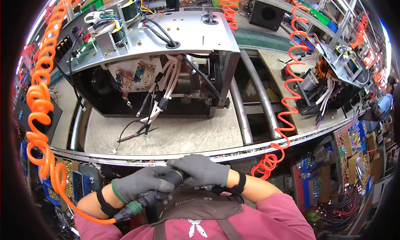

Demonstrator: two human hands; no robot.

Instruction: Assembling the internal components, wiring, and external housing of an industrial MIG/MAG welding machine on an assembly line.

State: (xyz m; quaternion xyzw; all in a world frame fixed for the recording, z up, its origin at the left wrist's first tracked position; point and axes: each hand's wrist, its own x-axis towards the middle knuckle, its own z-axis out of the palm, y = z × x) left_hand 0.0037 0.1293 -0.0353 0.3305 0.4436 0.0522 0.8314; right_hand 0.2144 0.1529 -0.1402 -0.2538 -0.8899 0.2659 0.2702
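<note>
Close to my chest, my gloved left hand (pixel 141 183) is wrapped round a black air screwdriver (pixel 176 177). An orange coiled hose (pixel 85 214) joins its rear end by a green fitting. My gloved right hand (pixel 199 170) closes over the tool's front end, and its palm side is hidden. Beyond my hands, a black metal chassis (pixel 156 108) rests on a pale board (pixel 187 135) with one side open. Loose white and black cables (pixel 160 104) hang from it, with ring terminals at their ends. A silver panel (pixel 191 31) lies across its top, carrying wiring and standoffs.
Metal rollers (pixel 262 98) run to the right of the board. Another partly wired unit (pixel 323 81) stands farther right. A second orange coiled hose (pixel 291 98) hangs between them. Bins of screws (pixel 314 188) and wire bundles (pixel 341 211) lie low at right. Another person (pixel 385 102) is at far right.
</note>
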